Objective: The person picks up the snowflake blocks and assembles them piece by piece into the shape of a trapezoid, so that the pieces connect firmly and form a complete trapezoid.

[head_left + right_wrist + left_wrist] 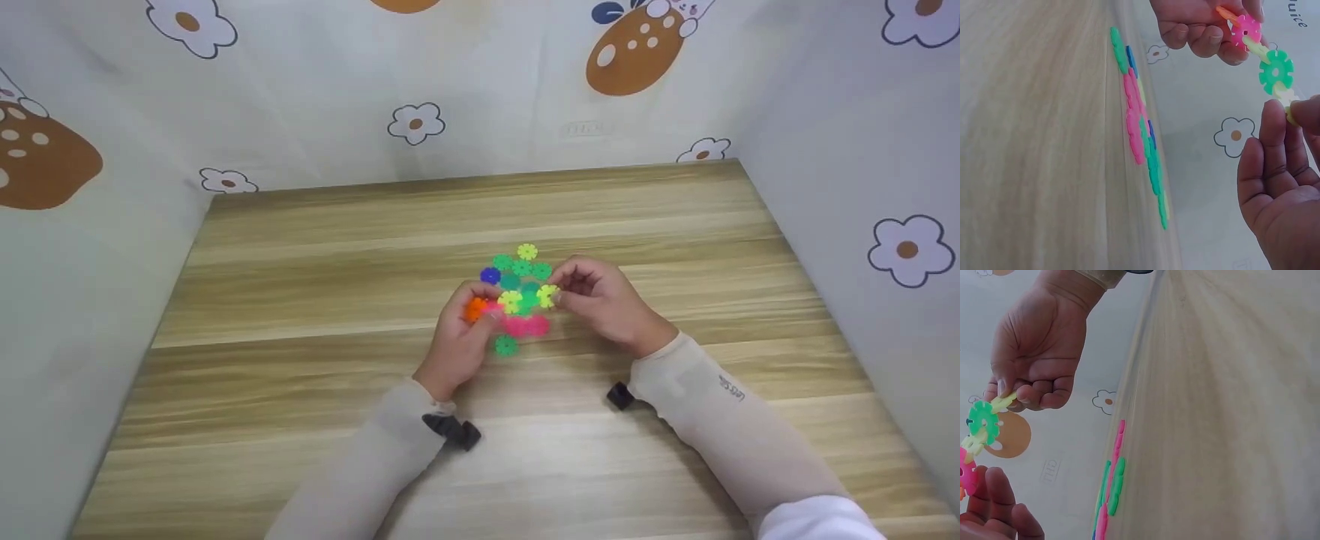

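Note:
A short chain of slotted plastic snowflake discs is held up between both hands over the table. Its orange disc (1226, 14) and pink disc (1246, 32) are at the left end, followed by a yellow disc (1255, 48), a green disc (1276, 72) and another yellow disc (547, 295). My left hand (461, 330) grips the chain at the pink and orange end. With thumb and fingertips, my right hand (611, 304) pinches the last yellow disc. Just under the chain, loose discs lie flat on the table, partly hidden by it and the hands.
Among the loose discs are several green ones (506, 346), pink ones (536, 325), a blue one (490, 275) and a yellow one (527, 251). The wood-grain table (315, 285) is bordered at the back and sides by pale cloth walls (315, 112) printed with flowers.

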`<state>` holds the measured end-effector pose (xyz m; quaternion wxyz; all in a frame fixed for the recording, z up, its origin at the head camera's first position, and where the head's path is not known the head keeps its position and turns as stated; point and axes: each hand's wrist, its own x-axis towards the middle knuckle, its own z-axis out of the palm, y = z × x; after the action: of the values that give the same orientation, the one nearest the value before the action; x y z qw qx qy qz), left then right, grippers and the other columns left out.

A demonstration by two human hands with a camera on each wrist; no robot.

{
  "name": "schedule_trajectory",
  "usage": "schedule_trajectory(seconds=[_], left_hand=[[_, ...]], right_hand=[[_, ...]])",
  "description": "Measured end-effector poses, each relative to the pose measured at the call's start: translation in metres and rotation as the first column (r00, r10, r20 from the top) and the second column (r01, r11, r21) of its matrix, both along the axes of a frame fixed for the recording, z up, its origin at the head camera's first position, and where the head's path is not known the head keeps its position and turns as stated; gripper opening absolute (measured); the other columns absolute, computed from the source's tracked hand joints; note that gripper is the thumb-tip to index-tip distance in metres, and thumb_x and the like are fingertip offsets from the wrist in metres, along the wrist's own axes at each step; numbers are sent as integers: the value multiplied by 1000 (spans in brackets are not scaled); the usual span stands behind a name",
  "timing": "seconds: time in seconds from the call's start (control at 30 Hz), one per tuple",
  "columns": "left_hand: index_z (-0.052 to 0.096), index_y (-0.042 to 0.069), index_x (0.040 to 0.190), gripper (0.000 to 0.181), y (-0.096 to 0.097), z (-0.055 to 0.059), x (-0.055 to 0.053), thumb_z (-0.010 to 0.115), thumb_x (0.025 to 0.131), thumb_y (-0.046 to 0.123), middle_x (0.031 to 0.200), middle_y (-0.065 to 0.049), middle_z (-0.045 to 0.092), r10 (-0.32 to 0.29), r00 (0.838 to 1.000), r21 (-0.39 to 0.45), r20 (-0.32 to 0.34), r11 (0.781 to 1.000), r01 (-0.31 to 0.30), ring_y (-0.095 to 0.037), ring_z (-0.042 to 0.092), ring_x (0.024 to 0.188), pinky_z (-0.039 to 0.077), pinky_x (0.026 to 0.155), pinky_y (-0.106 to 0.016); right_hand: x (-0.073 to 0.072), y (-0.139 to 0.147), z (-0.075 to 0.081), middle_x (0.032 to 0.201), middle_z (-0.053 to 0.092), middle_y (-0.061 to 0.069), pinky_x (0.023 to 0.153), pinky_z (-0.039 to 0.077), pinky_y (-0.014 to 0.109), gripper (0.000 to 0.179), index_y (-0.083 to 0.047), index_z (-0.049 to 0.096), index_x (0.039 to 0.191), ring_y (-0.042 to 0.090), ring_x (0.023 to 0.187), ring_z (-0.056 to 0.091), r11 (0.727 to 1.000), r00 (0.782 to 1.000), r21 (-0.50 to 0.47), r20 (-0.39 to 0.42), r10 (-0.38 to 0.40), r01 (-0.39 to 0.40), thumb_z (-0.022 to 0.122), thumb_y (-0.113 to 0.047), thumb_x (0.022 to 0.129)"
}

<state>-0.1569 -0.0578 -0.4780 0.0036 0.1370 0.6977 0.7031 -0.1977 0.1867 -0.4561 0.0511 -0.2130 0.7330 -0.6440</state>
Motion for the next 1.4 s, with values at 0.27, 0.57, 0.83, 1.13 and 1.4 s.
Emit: schedule_trajectory(seconds=[0.27,0.57,0.83,1.13,1.4], left_hand=[[57,2,125,24,0,0,-1,53,102,0,121,-12,51,-54,999,31,-9,998,54,-25,55,102,55,84,-27],[57,3,126,24,-1,1,-1,53,103,1,126,-12,53,-33,999,8,-17,999,33,-26,56,111,55,93,-29],[57,2,126,24,-2,2,0,54,102,1,126,-13,54,-23,999,-4,-34,1000,23,-26,56,111,55,94,-28],[58,0,124,23,-3,3,0,54,102,-1,126,-15,58,-6,998,-7,-55,1000,6,-26,59,107,57,93,-33],[59,-2,123,23,-1,2,0,53,101,-3,125,-15,57,-1,997,21,-71,1000,2,-26,57,94,55,80,-27]], right_hand=[[2,-2,1,89,68,-1,69,54,20,15,12,69,103,9,77,62,1000,1000,-7,9,4,-4,64,14,89],[3,-5,-2,89,68,0,70,58,22,15,13,68,103,9,77,66,1000,999,-20,-29,20,-21,61,15,90],[4,-9,-5,89,68,0,72,59,24,14,14,66,102,10,77,66,999,999,-51,-47,9,-11,61,16,90],[5,-12,-6,85,68,1,71,59,24,12,13,67,101,11,75,67,997,999,-80,-50,-13,9,63,15,90],[8,-15,-7,86,68,6,70,58,24,13,13,66,101,11,75,68,996,997,-92,-71,-23,16,62,15,90]])
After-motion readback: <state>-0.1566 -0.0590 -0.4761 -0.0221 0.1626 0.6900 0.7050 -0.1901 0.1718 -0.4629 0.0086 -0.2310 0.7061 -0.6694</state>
